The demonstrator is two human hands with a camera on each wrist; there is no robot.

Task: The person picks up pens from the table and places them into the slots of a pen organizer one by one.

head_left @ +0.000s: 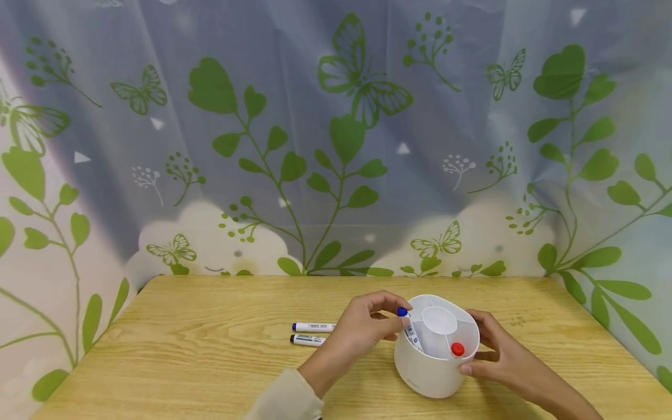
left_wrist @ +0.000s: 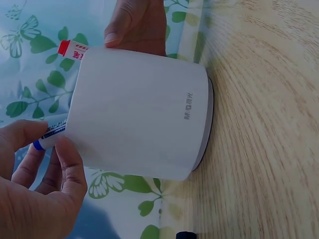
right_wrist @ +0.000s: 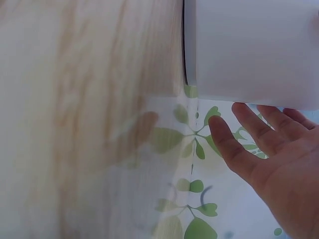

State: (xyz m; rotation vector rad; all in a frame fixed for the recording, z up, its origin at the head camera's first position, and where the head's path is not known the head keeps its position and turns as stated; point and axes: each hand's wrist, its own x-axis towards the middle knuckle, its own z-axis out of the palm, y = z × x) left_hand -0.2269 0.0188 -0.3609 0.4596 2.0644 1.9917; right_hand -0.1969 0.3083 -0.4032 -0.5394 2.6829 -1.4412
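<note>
A white round pen holder [head_left: 427, 373] with inner compartments stands upright on the wooden table. My left hand [head_left: 362, 324] pinches a blue-capped whiteboard marker [head_left: 412, 335] near its capped end; the marker's lower part is inside the holder, by the left wall. In the left wrist view, the thumb and fingers of the left hand [left_wrist: 45, 179] meet around the marker [left_wrist: 54, 132] just above the rim. On the other side, my right hand [head_left: 499, 350] holds the holder's right wall, thumb toward the front. A red-capped marker [head_left: 458, 349] stands in the holder near that thumb.
Left of the holder, a blue-capped marker [head_left: 314, 327] and a black-capped marker [head_left: 308, 340] lie side by side on the table [head_left: 210, 350], partly hidden by the left hand. Behind the table's far edge hangs a curtain [head_left: 294, 116] printed with leaves and butterflies.
</note>
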